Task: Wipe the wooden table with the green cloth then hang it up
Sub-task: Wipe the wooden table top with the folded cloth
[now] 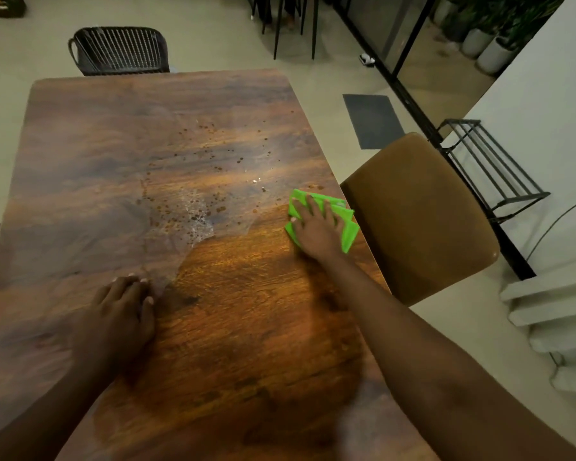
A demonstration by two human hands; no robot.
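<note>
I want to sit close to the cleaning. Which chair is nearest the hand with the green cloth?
The brown padded chair, right beside the right hand pressing the green cloth. The black slatted chair stands at the far end of the table.

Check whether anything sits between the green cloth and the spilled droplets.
Nothing visible does. The right hand presses the green cloth near the wooden table's right edge; only bare wood separates it from the droplets.

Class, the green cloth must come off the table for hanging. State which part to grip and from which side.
I'd pinch the green cloth at its right end, coming in from the table's right edge. It lies flat and folded; the layers fan out there by the edge, clear of the right hand pressing it.
</note>
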